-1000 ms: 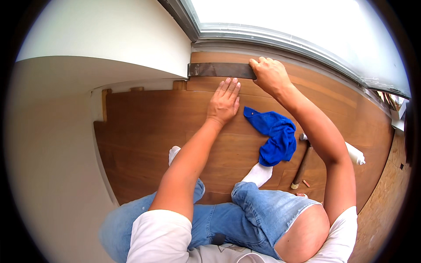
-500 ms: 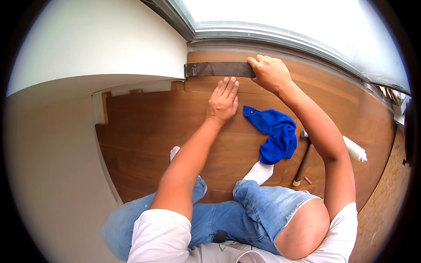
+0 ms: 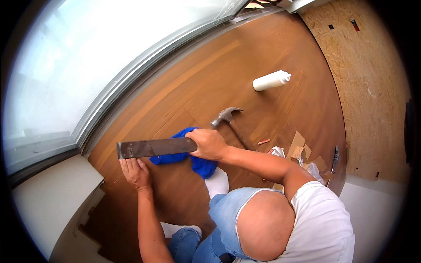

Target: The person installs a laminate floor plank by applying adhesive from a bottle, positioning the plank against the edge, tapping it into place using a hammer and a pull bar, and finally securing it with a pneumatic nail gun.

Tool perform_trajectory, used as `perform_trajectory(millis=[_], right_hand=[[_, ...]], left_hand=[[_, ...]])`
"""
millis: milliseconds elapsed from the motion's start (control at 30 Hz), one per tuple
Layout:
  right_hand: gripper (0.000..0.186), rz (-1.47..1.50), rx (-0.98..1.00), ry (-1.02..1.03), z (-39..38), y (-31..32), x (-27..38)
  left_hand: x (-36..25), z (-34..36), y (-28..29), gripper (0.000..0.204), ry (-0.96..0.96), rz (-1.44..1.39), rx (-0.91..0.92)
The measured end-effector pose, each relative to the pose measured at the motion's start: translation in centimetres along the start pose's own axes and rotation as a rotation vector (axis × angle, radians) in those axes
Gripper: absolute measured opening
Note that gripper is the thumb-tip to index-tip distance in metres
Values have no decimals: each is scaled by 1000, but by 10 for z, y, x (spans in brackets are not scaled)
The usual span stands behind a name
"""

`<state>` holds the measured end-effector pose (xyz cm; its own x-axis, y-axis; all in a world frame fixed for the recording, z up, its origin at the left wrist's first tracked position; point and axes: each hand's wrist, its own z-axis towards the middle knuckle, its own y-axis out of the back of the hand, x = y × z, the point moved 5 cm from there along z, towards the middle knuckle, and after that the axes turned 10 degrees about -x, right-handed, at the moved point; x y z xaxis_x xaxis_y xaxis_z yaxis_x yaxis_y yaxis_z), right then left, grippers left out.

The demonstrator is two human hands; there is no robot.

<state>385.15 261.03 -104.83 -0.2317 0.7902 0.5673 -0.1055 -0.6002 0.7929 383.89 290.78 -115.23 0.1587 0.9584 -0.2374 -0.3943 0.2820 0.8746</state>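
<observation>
My right hand point(image 3: 209, 144) is closed around one end of a flat dark metal pull bar point(image 3: 144, 148). The bar reaches left from my fist and passes in front of a blue cloth point(image 3: 204, 166), partly covering it. Just below the bar's far left end, my left hand point(image 3: 137, 173) has its fingers stretched out; whether the fingertips touch the bar I cannot tell. Brown wooden floorboards point(image 3: 175, 117) spread out below both hands. A claw hammer point(image 3: 227, 116) lies on the boards beyond my right hand, its handle partly hidden by my forearm.
A white squeeze bottle point(image 3: 272, 80) lies farther off, and a reddish stub point(image 3: 263, 142) is near the hammer handle. Torn cardboard point(image 3: 298, 144) and another dark-handled tool point(image 3: 336, 158) sit at the right. A glass door frame point(image 3: 87, 127) and a white wall point(image 3: 61, 197) border the left.
My view has swung right. The pull bar has come away from the wall corner and lifted off the boards with my right hand. The hammer head, cardboard and bare board panel now show.
</observation>
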Motion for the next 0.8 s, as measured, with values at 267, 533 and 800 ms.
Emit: perform_trajectory(millis=[267,533,800], right_hand=[[47,-211,-300,-434,-82,103,-106],[47,-340,-326,-806,-171,127,-171],[51,-388,-270,-841,-183,112,-178]], left_hand=[[-49,25,30,53,-114,-220,-7],[-189,-1,9,47,-348,-613,351],[-81,15,32,21,-335,-535,285]])
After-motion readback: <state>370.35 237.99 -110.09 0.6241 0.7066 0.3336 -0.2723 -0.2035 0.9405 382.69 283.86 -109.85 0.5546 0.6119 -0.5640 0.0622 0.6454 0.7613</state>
